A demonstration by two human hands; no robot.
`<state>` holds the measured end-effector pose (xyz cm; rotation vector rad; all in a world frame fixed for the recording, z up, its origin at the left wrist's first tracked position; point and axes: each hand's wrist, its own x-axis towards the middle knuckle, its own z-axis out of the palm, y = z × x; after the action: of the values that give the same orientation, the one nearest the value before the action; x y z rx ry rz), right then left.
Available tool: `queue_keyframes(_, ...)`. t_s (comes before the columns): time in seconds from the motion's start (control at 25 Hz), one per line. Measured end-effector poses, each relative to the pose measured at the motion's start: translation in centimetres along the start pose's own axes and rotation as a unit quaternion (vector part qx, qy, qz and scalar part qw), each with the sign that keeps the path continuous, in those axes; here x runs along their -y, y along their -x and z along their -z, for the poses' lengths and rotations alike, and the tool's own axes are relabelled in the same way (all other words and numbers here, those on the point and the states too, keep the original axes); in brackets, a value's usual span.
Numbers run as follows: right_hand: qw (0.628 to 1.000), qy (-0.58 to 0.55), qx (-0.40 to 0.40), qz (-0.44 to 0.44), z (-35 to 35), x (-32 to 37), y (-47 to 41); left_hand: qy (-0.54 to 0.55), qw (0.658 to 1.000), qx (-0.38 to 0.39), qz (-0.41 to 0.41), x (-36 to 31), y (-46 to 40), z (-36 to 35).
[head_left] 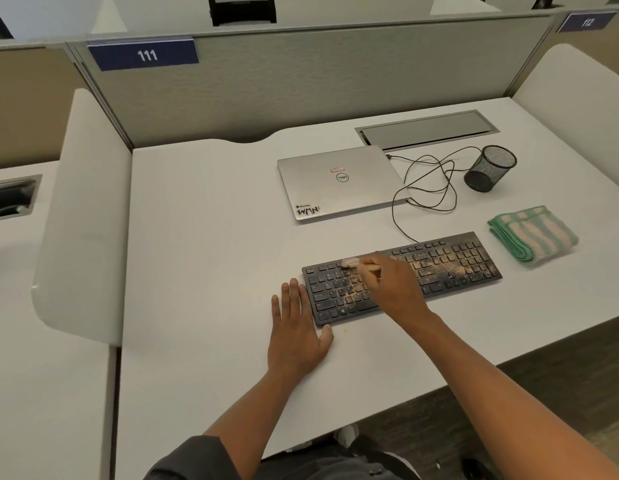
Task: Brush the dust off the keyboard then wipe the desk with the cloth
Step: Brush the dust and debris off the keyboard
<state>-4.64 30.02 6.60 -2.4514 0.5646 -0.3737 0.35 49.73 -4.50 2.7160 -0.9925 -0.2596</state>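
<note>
A black keyboard (450,263) lies slanted on the white desk (204,244), with yellowish dust spread over its keys. My right hand (394,285) hovers over the keyboard's left half and grips a small brush (353,263) whose pale bristles touch the upper-left keys. My left hand (297,327) lies flat on the desk with straight fingers, against the keyboard's left end. A folded green and pink striped cloth (533,233) rests on the desk just right of the keyboard.
A shut silver laptop (339,181) lies behind the keyboard, with a tangled black cable (426,181) running to it. A black mesh pen cup (490,168) lies tipped at the right. A metal cable hatch (426,129) sits near the partition. The desk's front edge runs close below my arms.
</note>
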Motion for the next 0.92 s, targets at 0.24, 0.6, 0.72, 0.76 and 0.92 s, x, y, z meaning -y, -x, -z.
queue_keyframes(0.24, 0.999, 0.005, 0.048, 0.000, 0.5, 0.1, -0.3, -0.002, 1.000, 0.005, 0.007, 0.0, -0.1, -0.1)
queue_keyframes(0.6, 0.997, 0.002, 0.076, 0.023, 1.7, -0.5, -2.7, -0.014, 1.000, 0.008, 0.014, -0.2, -0.1, 0.1)
queue_keyframes(0.72, 0.992, 0.018, 0.115, 0.038, 1.9, -0.6, -3.5, -0.016, 1.000, 0.000, 0.014, -0.3, 0.0, 0.1)
queue_keyframes(0.76, 0.991, 0.022, 0.131, 0.036, 2.2, -0.6, -3.8, -0.023, 1.000, 0.004, 0.015, -0.3, 0.0, 0.1)
queue_keyframes(0.92, 0.992, 0.012, 0.116, 0.038, 2.6, -0.3, -5.4, -0.035, 0.999, 0.001, 0.016, -0.2, -0.2, 0.0)
